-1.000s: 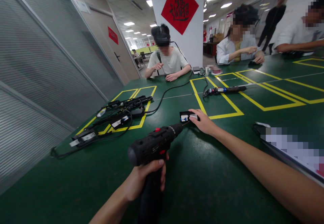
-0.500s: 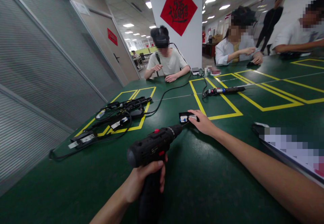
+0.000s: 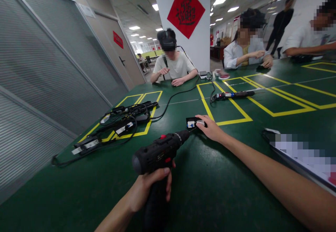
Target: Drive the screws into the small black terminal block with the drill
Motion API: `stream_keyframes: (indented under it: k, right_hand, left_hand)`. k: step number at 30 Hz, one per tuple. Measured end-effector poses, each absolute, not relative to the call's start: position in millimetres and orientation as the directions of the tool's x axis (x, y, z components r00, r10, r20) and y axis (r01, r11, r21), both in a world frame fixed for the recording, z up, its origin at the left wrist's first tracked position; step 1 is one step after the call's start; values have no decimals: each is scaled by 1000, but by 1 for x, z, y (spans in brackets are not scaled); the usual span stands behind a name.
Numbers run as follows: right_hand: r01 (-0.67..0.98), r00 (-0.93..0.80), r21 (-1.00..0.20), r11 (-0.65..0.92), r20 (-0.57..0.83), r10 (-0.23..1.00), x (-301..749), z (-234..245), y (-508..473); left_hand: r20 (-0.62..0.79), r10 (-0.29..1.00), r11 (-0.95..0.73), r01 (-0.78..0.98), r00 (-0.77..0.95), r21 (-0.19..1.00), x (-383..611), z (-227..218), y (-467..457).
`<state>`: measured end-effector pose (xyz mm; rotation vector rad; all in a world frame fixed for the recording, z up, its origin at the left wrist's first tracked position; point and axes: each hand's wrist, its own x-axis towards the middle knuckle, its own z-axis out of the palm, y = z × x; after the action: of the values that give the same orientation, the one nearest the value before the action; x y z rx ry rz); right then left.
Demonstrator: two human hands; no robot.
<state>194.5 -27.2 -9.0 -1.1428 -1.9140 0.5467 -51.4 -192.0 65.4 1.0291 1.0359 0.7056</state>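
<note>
A black cordless drill [image 3: 159, 153] with red buttons is in my left hand [image 3: 148, 186], whose fingers wrap round the grip. The drill points forward and to the right, and its thin bit ends close to a small black part [image 3: 190, 122] with a white-and-blue face. Whether the tip touches that part I cannot tell. My right hand [image 3: 210, 127] closes over the right end of the part and holds it down on the table, with the thumb near the bit. The fingers and palm hide some of the part.
Black cabled devices [image 3: 126, 120] lie tangled at the left, across yellow tape. A slim tool with a blue band [image 3: 232, 94] lies beyond my right hand. At the right is a blurred-out tray-like thing [image 3: 294, 155]. Several people sit around the green table [image 3: 223, 197].
</note>
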Motion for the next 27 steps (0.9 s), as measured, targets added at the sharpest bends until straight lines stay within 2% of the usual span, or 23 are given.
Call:
stream_keyframes:
  k: [27]
  right_hand:
    - [520,-248,-699,491,426,870,195,-8,-28]
  left_hand:
    - [-331,854,378,-41,402,925,-54,63,-192]
